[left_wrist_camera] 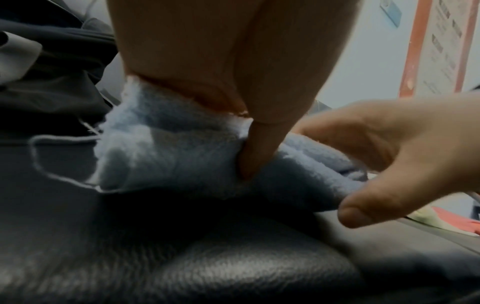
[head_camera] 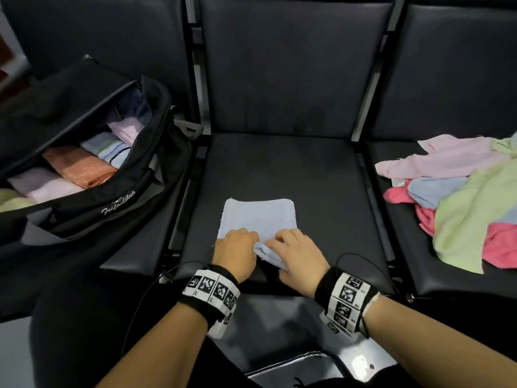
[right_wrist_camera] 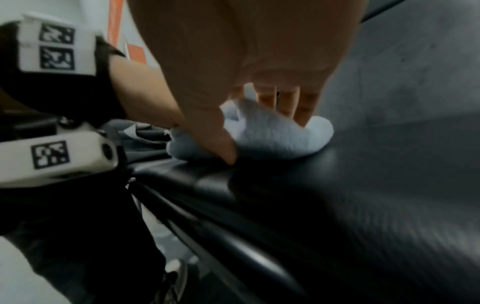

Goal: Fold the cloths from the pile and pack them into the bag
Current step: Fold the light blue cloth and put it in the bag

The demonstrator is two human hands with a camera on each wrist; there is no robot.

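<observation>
A light blue cloth (head_camera: 258,215) lies flat on the middle black seat (head_camera: 321,186), its near edge lifted. My left hand (head_camera: 236,254) pinches that near edge (left_wrist_camera: 161,148) between thumb and fingers. My right hand (head_camera: 296,254) grips the same edge (right_wrist_camera: 272,135) just to the right, thumb under and fingers on top. The two hands almost touch. An open black bag (head_camera: 117,197) stands on the left seat, with folded pink, orange and striped cloths inside. The pile of cloths (head_camera: 464,197), pink, green and blue, lies on the right seat.
Dark seat backs (head_camera: 293,65) rise behind the cloth. Metal armrest bars (head_camera: 372,197) divide the seats. A metal frame part (head_camera: 302,362) shows below the front edge of the seat, between my forearms.
</observation>
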